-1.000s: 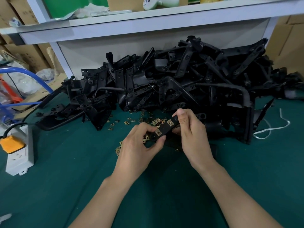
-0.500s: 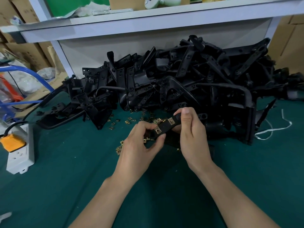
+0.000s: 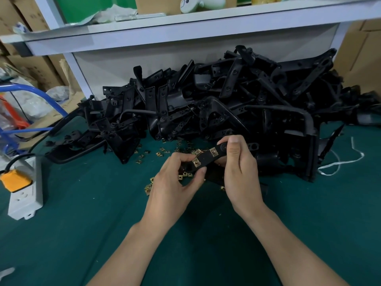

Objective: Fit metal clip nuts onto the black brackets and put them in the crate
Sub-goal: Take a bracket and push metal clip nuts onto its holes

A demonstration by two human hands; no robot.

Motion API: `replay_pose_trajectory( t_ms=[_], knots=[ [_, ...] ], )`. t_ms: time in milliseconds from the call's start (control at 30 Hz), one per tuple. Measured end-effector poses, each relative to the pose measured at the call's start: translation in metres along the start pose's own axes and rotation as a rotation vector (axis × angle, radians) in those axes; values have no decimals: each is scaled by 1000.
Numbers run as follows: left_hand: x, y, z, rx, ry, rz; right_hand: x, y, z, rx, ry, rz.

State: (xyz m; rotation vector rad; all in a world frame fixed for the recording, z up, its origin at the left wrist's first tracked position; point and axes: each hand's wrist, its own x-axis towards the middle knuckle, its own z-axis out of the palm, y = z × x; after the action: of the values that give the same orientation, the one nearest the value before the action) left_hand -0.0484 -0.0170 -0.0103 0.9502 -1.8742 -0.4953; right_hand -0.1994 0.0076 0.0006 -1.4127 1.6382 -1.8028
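between left hand [image 3: 173, 183] and right hand [image 3: 240, 170]: bracket [image 3: 205, 158] pinched

White power strip [image 3: 24, 195] with orange plug [image 3: 15, 180] far left of hands [image 3: 171, 188]; white string [image 3: 340, 159] right; game controller [image 3: 202, 4] on shelf [image 3: 185, 27] beyond.

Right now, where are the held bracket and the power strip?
held bracket [image 3: 205, 157]: head view, middle of its black face.
power strip [image 3: 26, 194]: head view, white top face.
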Motion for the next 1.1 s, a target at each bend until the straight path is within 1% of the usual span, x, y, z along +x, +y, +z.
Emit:
replay_pose_trajectory(
  t_ms=[133, 500, 633, 833, 967, 1100],
  knots=[
    [-1, 2, -1, 3, -20, -8, 0, 4, -1, -42, -22, 36],
    [0, 1, 0, 1, -28, -13, -3, 3, -2, -72, -60, 24],
    [-1, -2, 2, 10, -42, -15, -3, 3, -2, -150, -78, 9],
    [-6, -4, 5, 27, -100, -52, -11, 5, 0, -290, -23, -17],
    [-12, -3, 6, 34, -168, -82, -18, 7, -1, -385, -7, -35],
    [-17, 2, 5, -11, -198, -82, -24, 4, -7, -396, 19, -51]
  ],
)
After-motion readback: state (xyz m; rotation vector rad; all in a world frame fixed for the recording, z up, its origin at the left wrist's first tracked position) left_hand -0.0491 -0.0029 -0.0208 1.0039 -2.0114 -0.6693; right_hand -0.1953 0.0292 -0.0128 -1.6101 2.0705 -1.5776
